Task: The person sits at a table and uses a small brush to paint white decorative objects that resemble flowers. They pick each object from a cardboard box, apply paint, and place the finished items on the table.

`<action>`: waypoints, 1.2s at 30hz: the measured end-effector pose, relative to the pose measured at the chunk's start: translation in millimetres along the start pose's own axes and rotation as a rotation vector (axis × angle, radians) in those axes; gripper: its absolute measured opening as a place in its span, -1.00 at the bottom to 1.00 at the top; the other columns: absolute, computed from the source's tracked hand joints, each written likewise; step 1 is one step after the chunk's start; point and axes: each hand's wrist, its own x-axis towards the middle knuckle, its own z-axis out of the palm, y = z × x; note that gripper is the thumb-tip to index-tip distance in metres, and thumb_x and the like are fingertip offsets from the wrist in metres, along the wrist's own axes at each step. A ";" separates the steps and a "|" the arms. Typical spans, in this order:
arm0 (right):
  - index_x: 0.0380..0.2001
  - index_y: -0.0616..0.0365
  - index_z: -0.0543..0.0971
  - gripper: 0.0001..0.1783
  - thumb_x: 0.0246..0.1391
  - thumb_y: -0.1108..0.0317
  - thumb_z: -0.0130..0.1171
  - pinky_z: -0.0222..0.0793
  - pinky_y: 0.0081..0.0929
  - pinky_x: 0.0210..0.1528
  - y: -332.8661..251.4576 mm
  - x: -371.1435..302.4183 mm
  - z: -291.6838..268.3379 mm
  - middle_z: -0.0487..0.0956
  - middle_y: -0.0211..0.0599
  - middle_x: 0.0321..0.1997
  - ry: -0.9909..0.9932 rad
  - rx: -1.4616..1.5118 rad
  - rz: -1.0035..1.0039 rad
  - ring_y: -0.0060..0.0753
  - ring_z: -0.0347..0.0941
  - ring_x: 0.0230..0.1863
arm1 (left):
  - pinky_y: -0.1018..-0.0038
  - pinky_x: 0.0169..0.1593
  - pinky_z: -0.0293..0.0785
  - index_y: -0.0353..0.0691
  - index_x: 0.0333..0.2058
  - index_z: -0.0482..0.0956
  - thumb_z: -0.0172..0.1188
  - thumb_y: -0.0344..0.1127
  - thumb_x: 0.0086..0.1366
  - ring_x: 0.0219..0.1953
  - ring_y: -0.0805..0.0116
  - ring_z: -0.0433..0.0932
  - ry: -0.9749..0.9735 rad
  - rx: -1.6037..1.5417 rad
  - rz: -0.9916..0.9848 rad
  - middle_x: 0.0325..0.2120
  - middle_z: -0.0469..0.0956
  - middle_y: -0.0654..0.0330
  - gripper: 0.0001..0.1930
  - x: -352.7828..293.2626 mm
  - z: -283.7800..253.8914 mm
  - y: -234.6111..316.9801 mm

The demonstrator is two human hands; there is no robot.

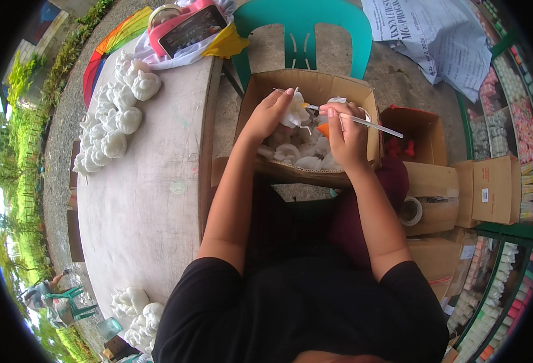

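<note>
**Brush at the white piece, over the box**

In the head view, a small, lumpy white piece (294, 111) is held up at 1 o'clock, over an open brown cardboard box (321, 86). The fingers of my left hand (271, 115) grasp its left side, some fingertips hidden. My right hand (346, 130) pinches a slim brush with a clear, pale handle (375, 124); its yellowish tip points toward 10 o'clock, right at the piece, though I can't tell whether it touches. More rounded white pieces (287, 154) lie in the box below, and white bulbous clusters (115, 112) stand on the pale flat table (157, 151) toward 10 o'clock. I judge this a brushing step; the next move calls for a steady left hold and light, controlled strokes.
</note>
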 end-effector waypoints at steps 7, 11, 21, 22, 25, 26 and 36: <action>-0.32 0.14 0.55 -0.87 0.17 0.42 0.01 0.28 -0.32 -0.18 -1.0 0.1 4.2 0.60 -0.32 -0.39 -0.051 0.156 0.079 -0.22 0.48 -0.32 | 0.44 -0.07 0.39 -0.38 -0.20 0.55 0.05 0.03 0.32 -0.19 0.26 0.53 0.086 0.198 0.241 -0.28 0.54 0.02 -0.52 13.7 -5.2 -23.6; -0.32 0.14 0.55 -0.87 0.17 0.42 0.00 0.28 -0.33 -0.17 1.7 -1.4 3.2 0.60 -0.30 -0.38 -0.051 0.124 0.043 -0.22 0.48 -0.31 | 0.40 -0.03 0.38 -0.38 -0.19 0.56 0.08 0.02 0.31 -0.13 0.22 0.51 0.100 0.180 0.282 -0.25 0.53 -0.02 -0.53 13.3 -3.2 -22.1; -0.29 0.13 0.55 -0.86 0.18 0.39 0.00 0.26 -0.33 -0.14 -5.5 1.0 3.4 0.61 -0.33 -0.37 -0.070 0.228 -0.010 -0.26 0.46 -0.30 | 0.46 0.00 0.37 -0.38 -0.09 0.48 0.08 0.05 0.31 -0.11 0.35 0.49 0.069 0.069 0.209 -0.20 0.54 0.06 -0.48 11.8 -5.5 -18.2; -0.29 0.13 0.55 -0.86 0.18 0.39 0.00 0.26 -0.33 -0.14 -4.2 0.1 2.5 0.61 -0.33 -0.37 -0.092 0.213 -0.003 -0.27 0.46 -0.30 | 0.47 0.00 0.36 -0.39 -0.07 0.46 0.08 0.05 0.30 -0.10 0.35 0.49 0.055 0.043 0.191 -0.20 0.54 0.07 -0.47 11.7 -5.6 -18.2; -0.29 0.13 0.55 -0.86 0.18 0.39 0.01 0.25 -0.34 -0.14 -1.1 -1.9 0.2 0.61 -0.34 -0.37 -0.110 0.191 0.014 -0.27 0.46 -0.29 | 0.46 0.01 0.36 -0.40 -0.05 0.44 0.09 0.06 0.30 -0.08 0.34 0.48 0.085 0.139 0.286 -0.18 0.53 0.06 -0.45 11.9 -3.3 -19.5; -0.30 0.13 0.55 -0.86 0.18 0.39 0.01 0.25 -0.34 -0.15 -2.3 -1.4 0.7 0.61 -0.34 -0.38 -0.085 0.201 0.017 -0.27 0.46 -0.29 | 0.46 0.02 0.36 -0.40 -0.05 0.44 0.10 0.06 0.29 -0.07 0.33 0.48 0.068 0.126 0.263 -0.17 0.53 0.05 -0.45 11.3 -2.9 -19.2; -0.34 0.15 0.56 -0.85 0.19 0.39 0.00 0.28 -0.35 -0.19 -3.0 -0.3 1.0 0.61 -0.36 -0.43 -0.088 0.142 -0.002 -0.28 0.46 -0.35 | 0.45 0.03 0.38 -0.40 -0.02 0.43 0.17 0.04 0.25 -0.03 0.29 0.49 0.106 0.182 0.300 -0.11 0.52 0.00 -0.43 8.8 -2.2 -15.9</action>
